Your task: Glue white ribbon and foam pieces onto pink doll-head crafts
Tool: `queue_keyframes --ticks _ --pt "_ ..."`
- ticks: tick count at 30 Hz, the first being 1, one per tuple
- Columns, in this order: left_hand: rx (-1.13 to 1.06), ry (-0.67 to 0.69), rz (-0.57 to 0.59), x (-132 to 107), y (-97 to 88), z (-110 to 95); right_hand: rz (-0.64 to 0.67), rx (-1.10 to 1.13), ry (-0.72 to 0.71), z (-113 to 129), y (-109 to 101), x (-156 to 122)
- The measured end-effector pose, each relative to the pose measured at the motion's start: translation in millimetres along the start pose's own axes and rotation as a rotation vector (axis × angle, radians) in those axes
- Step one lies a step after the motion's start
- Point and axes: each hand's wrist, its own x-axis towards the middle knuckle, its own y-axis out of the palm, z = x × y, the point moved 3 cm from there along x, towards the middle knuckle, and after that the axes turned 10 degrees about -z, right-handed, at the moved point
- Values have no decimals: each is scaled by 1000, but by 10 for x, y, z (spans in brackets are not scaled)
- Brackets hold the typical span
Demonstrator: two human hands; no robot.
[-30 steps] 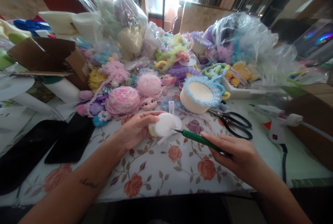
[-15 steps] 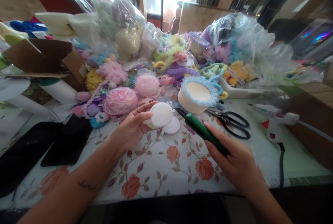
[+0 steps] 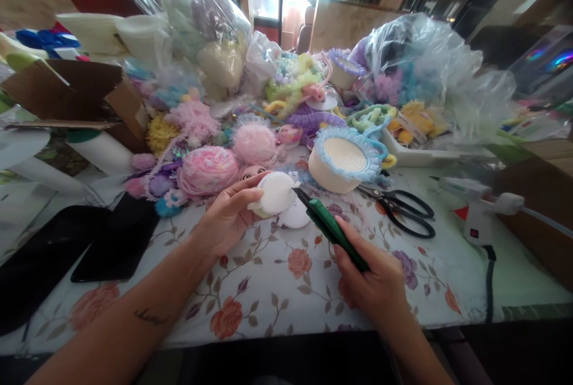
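My left hand (image 3: 237, 206) pinches a white round disc (image 3: 275, 193) by its left edge, slightly above the table. A small tab juts from the disc's right edge. My right hand (image 3: 376, 274) is wrapped round a green utility knife (image 3: 331, 224), whose dark tip points left at that tab; whether it touches cannot be made out. Behind and below, a second white disc (image 3: 295, 216) lies on the flowered cloth (image 3: 268, 265). A cream rope basket with a blue ruffled rim (image 3: 340, 161) stands beyond the knife.
Black-handled scissors (image 3: 405, 212) and a white glue gun (image 3: 478, 206) lie to the right. Pink yarn balls (image 3: 208, 170) and pompoms crowd the back left. Dark flat objects (image 3: 114, 242) lie at left, near an open cardboard box (image 3: 76, 95). Plastic bags (image 3: 430, 68) stand behind.
My right hand has moved left with the utility knife, bringing its tip to the disc's right edge. My left hand keeps hold of the disc almost in place.
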Motion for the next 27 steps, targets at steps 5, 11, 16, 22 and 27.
queue_keyframes --ticks 5,11,16,22,27 --pt "-10 14 -30 7 -8 3 -11 9 52 -12 -37 -42" --pt "24 41 8 9 -33 14 -56 0 57 42 -5 50" --pt "6 57 -7 14 -30 4 -13 14 105 14 7 -10" --pt "9 53 14 10 -19 10 -37 10 113 73 -28 32" --pt "-4 46 4 2 -16 0 -21 10 109 67 25 38"
